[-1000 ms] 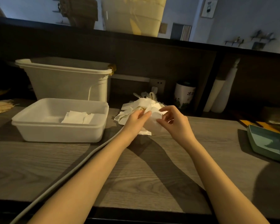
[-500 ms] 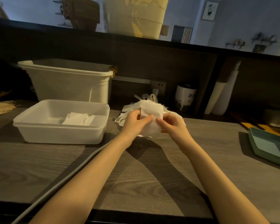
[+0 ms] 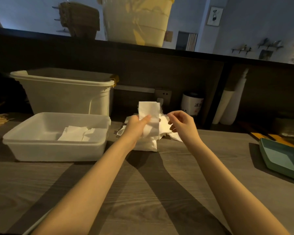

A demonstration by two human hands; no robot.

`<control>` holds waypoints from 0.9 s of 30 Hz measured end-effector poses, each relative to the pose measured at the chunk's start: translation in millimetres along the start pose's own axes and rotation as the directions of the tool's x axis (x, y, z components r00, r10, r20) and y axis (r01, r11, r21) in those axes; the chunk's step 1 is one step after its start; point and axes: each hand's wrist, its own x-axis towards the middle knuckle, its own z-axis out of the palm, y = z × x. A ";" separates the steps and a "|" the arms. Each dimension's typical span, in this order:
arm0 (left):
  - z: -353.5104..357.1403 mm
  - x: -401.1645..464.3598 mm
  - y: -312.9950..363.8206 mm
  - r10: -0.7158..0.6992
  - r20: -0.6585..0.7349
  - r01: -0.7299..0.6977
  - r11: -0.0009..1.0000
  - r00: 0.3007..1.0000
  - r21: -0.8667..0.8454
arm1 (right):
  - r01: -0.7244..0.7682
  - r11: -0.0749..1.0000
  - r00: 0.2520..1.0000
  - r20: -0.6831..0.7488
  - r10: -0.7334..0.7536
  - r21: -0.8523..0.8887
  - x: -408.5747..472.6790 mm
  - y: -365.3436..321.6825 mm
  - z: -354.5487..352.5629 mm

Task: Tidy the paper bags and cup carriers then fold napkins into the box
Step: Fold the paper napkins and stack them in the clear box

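The left hand [image 3: 137, 126] now holds a folded napkin [image 3: 149, 116] upright above the napkin pile [image 3: 165, 128], its thumb pressed across the front; a second ago both hands were picking at that pile. The right hand [image 3: 182, 123] has let go and sits just right of the napkin, fingers loosely curled.

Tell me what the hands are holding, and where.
The left hand pinches a folded napkin near its middle; the right hand holds nothing.
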 end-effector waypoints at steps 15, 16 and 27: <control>-19.4 -2.2 -5.0 -0.043 -0.085 0.030 0.989 0.995 -0.148 | 0.227 0.700 0.973 0.186 -0.135 -0.678 11.3 34.5 18.1; -20.0 -2.4 -5.6 -0.044 -0.091 0.030 0.989 0.995 -0.146 | 0.243 0.692 0.970 0.168 -0.176 -0.679 11.5 33.6 18.1; -25.4 -4.2 -4.1 -0.110 -0.123 0.087 0.981 0.986 -0.172 | 0.379 0.481 0.912 0.233 -0.336 -0.790 13.3 24.7 6.7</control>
